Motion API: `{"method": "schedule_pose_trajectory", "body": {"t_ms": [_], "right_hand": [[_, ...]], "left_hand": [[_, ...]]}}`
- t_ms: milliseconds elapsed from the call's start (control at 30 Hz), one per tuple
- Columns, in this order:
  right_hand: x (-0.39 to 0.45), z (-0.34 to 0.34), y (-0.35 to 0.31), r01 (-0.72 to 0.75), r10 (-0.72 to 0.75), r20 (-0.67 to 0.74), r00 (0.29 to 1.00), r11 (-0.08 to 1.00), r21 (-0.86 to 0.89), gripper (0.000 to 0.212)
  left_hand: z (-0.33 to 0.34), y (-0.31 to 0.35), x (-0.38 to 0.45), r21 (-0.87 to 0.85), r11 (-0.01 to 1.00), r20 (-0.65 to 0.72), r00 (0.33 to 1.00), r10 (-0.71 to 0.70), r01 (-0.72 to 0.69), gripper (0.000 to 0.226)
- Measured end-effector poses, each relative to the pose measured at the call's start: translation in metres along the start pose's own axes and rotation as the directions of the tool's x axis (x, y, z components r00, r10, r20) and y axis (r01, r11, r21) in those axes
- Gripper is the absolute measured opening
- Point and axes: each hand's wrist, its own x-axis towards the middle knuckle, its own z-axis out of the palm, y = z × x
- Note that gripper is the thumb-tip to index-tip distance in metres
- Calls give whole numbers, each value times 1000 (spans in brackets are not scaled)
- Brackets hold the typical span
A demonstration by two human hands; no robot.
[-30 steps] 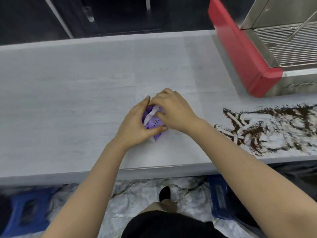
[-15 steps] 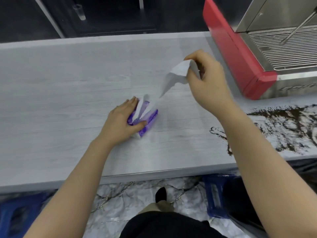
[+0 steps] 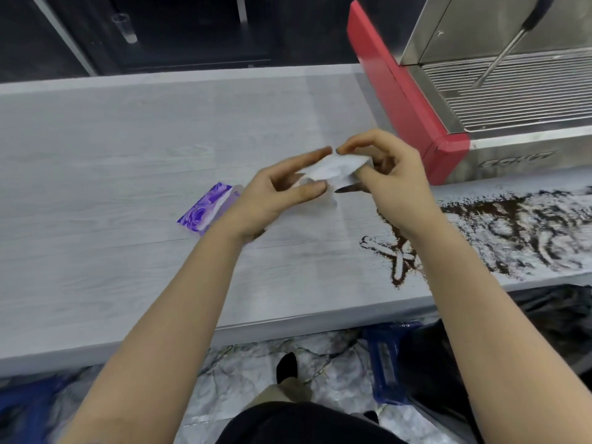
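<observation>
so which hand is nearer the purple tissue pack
Left. The left hand is just right of the pack, its wrist beside the pack's edge. The right hand is farther right, past the tissue both hands hold, nearer the coffee grounds.

My left hand (image 3: 272, 200) and right hand (image 3: 390, 177) are bare, as are both forearms (image 3: 179, 315). Torso: black top (image 3: 304, 424). Lower body: khaki trouser leg (image 3: 282, 389), black shoe (image 3: 286, 366).

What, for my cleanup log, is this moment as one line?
left hand: pinches tissue | right hand: pinches tissue | tissue: held above counter | tissue pack: lies on counter | coffee grounds: spilled on counter
</observation>
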Motion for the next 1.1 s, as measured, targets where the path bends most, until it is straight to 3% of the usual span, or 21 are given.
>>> {"method": "schedule_pose_trajectory", "body": {"t_ms": [133,200,267,300,333,400,467,533,600,667,800,933,1100], "right_hand": [[-9,-26,14,-152,162,-63,985,979,138,29],[-11,-38,22,-279,290,-49,956,947,158,23],[-14,-46,29,-385,393,32,919,880,277,13],[-14,-48,33,-419,421,66,905,852,314,18],[-14,-50,36,-436,429,88,899,861,264,28],[-12,-48,42,-399,397,77,915,917,4,33],[-6,-40,47,-331,339,74,938,938,-100,28],[3,-32,55,-290,299,81,951,951,-105,22],[18,-28,63,-265,273,50,961,956,-124,17],[38,-25,69,-220,222,-1,975,964,-150,16],[95,-15,72,-93,69,-94,993,958,-272,23],[149,-6,80,-30,-25,-115,993,893,-449,15],[200,-3,129,47,-59,5,998,725,-687,12]], "left_hand": [[11,-25,8,-273,956,-79,988,-134,108,31],[9,-33,10,-320,936,-127,973,-194,145,28],[6,-38,9,-309,935,-97,972,-214,175,20],[4,-39,8,-310,932,-64,974,-215,186,19],[2,-40,8,-314,926,-36,973,-230,207,24],[-1,-40,11,-296,919,-46,957,-286,260,35],[-7,-41,14,-202,938,-97,947,-306,283,36],[-14,-43,16,-87,963,-122,957,-263,254,24],[-21,-42,20,68,974,-150,967,-205,217,30],[-25,-38,33,245,955,-201,972,-120,168,34],[-35,-31,90,491,870,-285,950,126,32,21],[-54,-31,152,587,809,-330,922,204,31,17],[-85,-55,210,721,688,-243,961,136,85,23]]}}
